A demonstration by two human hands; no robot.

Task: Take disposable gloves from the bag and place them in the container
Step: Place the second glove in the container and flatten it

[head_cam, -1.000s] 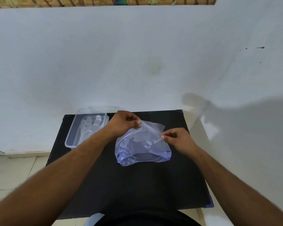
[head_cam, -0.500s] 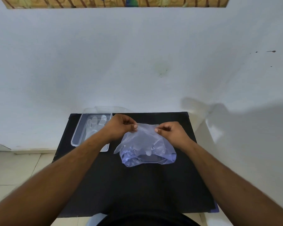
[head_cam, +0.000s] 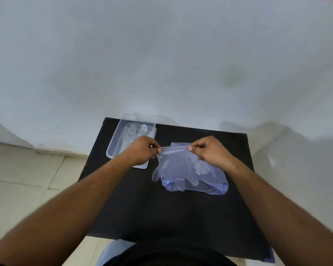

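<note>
Clear glove stretched by its cuff between both hands, hanging over the bluish bag on the black table. Left hand and right hand both pinch the cuff edge. Clear container at left holds gloves, partly behind the left hand.

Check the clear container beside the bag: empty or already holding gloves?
Holding gloves. Pale glove fingers show through the open container, which the left hand partly hides.

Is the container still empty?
No: a clear glove already lies inside the container, left of the bag.
</note>
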